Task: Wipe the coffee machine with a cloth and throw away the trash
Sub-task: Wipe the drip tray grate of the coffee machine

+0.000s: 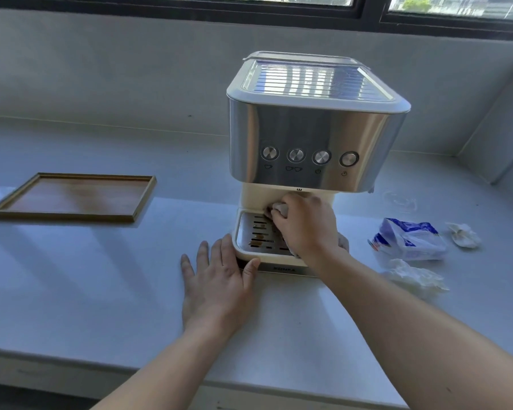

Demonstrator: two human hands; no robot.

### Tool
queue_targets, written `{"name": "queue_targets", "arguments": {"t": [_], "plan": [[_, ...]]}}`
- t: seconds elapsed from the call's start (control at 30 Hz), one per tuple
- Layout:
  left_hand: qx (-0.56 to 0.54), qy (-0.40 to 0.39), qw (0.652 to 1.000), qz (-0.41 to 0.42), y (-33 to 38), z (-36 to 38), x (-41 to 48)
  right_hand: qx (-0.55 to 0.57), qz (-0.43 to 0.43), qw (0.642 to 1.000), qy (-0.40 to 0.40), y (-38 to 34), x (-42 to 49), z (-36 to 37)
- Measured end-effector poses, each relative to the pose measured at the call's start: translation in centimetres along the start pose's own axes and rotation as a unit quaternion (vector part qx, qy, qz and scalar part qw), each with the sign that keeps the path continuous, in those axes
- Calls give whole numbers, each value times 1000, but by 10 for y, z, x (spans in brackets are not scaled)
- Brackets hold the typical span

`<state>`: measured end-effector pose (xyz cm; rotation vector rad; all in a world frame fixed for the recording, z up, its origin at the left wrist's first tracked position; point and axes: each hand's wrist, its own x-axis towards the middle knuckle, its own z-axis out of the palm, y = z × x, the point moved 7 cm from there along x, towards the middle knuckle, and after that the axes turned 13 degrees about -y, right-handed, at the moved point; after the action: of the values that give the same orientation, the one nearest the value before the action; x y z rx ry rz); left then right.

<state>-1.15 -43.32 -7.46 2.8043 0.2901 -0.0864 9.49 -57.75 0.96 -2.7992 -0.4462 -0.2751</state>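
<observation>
Head view, the only one we have, puts the coffee machine (314, 137) at centre right of the frame, standing on the pale counter (101, 276). Its drip tray (249, 232) faces us at the foot, with brown marks showing along the slots.

We judge the wiping to be under way and the trash not yet touched. The trash lies at the right of the frame: a blue-and-white wrapper (409, 239), a small crumpled tissue (464, 235) beyond it, and a larger crumpled tissue (415, 276) nearer the lower edge.

The main risk we see is a hard push on the drip tray. It could shift the tray in its seat or slide the machine back. A loaded cloth could also smear the brown marks instead of lifting them. The right forearm passes close to the larger tissue, so a wide stroke could sweep it along the counter.

Our right hand (305, 226) has its fingers curled tightly round a bunched cloth (280, 209). It presses the cloth where the tray meets the cream body under the steel front, and a tail of cloth shows past the wrist.

Our left hand (216, 279) lies flat on the counter with fingers straight and spread, holding nothing. Its thumb touches the machine's lower left corner, which we take as bracing.

An empty wooden tray (74, 196) sits well apart at the left.
</observation>
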Motion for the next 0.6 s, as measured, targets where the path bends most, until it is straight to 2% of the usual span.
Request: {"name": "queue_targets", "arguments": {"t": [0.1, 0.27, 0.37, 0.47, 0.6], "plan": [[-5, 5, 1000, 3, 0, -1, 0, -15, -37, 999, -6, -7, -1, -2], [-9, 3, 1000, 4, 0, -1, 0, 20, -91, 995, -36, 23, -22, -4], [-7, -4, 1000, 1, 2, -1, -1, 31, -76, 996, -24, 29, -14, -7], [5, -4, 1000, -5, 1, -1, -1, 37, -89, 995, -8, 9, -5, -5], [5, 0, 1000, -2, 1, 0, 0, -28, -146, 989, -19, -21, 3, -1]]}}
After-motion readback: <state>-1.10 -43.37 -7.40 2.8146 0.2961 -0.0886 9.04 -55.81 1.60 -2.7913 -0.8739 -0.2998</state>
